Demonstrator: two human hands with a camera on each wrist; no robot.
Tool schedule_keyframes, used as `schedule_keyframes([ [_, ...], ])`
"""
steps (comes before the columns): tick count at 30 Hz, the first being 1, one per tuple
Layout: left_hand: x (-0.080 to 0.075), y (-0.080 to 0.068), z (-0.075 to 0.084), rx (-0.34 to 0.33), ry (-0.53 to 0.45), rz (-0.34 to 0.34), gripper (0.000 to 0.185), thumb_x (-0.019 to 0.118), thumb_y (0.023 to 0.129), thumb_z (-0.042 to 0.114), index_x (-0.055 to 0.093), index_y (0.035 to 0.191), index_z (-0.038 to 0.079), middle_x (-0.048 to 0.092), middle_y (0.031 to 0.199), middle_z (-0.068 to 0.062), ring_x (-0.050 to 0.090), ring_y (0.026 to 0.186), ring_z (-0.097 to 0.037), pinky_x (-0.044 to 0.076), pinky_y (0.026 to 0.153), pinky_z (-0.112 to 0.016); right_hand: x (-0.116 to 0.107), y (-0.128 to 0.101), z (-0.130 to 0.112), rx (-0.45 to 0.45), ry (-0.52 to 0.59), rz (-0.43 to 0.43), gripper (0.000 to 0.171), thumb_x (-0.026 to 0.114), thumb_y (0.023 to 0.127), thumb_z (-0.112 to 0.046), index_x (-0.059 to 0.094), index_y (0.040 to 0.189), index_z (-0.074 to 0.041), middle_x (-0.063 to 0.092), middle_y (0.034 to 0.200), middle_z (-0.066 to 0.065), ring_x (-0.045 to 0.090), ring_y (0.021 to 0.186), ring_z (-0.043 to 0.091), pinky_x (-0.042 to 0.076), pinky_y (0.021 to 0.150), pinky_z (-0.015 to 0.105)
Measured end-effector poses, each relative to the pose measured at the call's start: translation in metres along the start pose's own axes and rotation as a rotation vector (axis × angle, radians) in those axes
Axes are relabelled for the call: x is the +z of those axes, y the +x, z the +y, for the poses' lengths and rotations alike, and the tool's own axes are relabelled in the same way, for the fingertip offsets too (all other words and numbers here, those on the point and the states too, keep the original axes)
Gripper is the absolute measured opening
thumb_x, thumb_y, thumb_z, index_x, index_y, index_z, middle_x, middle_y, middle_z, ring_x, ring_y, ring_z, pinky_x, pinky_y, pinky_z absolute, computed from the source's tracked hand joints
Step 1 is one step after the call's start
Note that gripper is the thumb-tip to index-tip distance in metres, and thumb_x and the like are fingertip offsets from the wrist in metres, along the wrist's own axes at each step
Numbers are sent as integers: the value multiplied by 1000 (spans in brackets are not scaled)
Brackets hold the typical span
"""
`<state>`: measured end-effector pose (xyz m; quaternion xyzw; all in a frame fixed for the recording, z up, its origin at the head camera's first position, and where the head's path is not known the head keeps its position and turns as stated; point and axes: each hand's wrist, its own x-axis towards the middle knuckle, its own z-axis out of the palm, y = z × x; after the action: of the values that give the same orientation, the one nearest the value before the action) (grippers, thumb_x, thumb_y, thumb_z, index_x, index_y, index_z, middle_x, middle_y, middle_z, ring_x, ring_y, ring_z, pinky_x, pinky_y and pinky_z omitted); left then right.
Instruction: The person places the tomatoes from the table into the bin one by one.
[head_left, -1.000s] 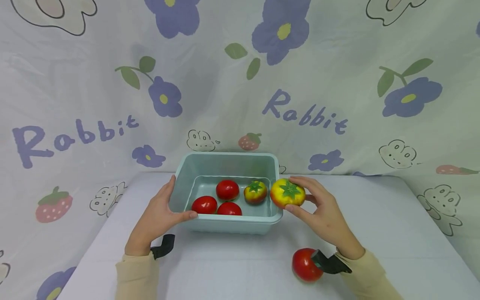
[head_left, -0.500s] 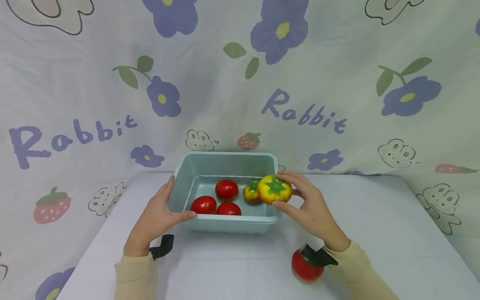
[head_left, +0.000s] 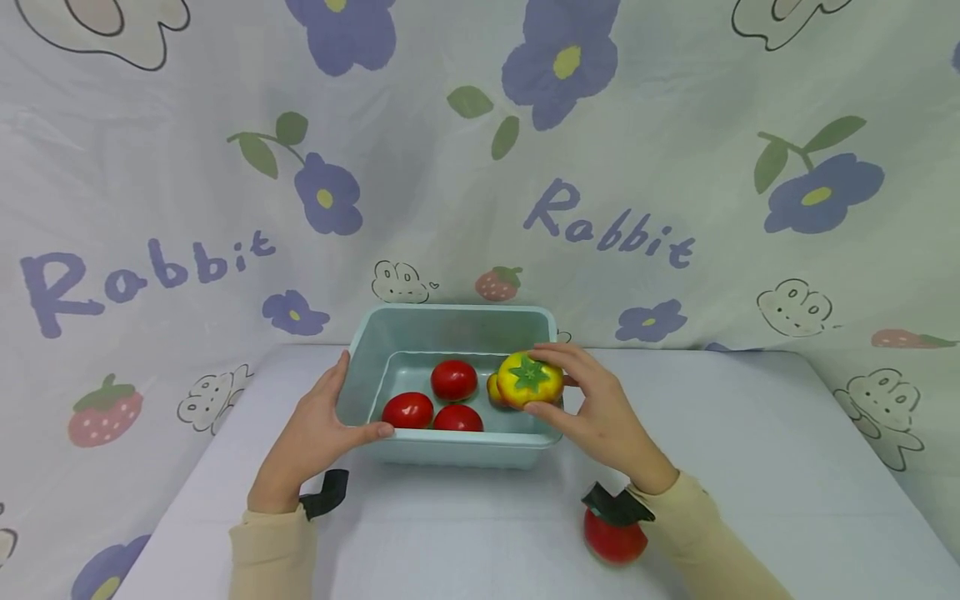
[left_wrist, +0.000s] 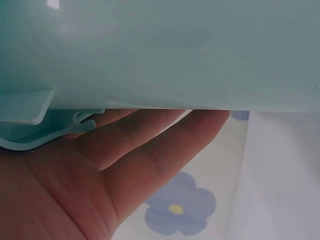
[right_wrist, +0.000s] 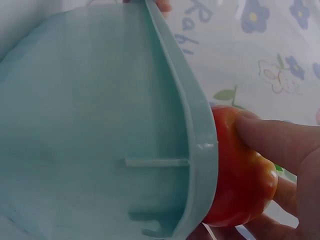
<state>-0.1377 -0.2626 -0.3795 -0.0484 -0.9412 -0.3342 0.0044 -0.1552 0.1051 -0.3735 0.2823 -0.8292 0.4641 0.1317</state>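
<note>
My right hand (head_left: 600, 417) pinches a yellow-and-red tomato (head_left: 529, 380) with a green star-shaped calyx over the right end of a pale green plastic bin (head_left: 457, 454). In the right wrist view, the red underside of the tomato (right_wrist: 240, 175) shows just past the bin's rim, between thumb and fingers. My left hand (head_left: 315, 433) holds the bin's left end, thumb on the front rim and fingers along the side. Inside lie red tomatoes (head_left: 453, 380), and a smaller yellow-and-red tomato (head_left: 495, 390) is mostly hidden behind the held one.
Another red tomato (head_left: 615, 537) sits on the white tabletop (head_left: 465, 533) near the right wrist, partly covered by the black wrist strap. A printed cloth (head_left: 420, 167) with flowers and rabbits hangs behind the table.
My right hand has carried the yellow-and-red tomato leftward from beside the bin's right rim to over its inside, covering most of the smaller one. The left hand stays put.
</note>
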Motion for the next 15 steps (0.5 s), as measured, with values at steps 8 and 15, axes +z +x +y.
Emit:
schedule_keyframes([
  [8, 0, 0, 0, -10, 2, 0, 122, 81, 78, 52, 4, 162, 6, 21, 162, -25, 30, 142, -49, 38, 101, -72, 5, 3, 2, -14, -9, -26, 56, 84, 83, -21, 62, 134, -15, 56, 140, 1, 55, 124, 19, 53, 99, 38],
  [15, 1, 1, 0, 0, 5, 3, 122, 81, 78, 52, 5, 161, 5, 21, 162, -25, 30, 142, -49, 37, 101, -72, 9, 4, 3, 26, -15, -61, 56, 84, 84, -21, 61, 135, -15, 55, 141, 3, 53, 129, 22, 49, 105, 42],
])
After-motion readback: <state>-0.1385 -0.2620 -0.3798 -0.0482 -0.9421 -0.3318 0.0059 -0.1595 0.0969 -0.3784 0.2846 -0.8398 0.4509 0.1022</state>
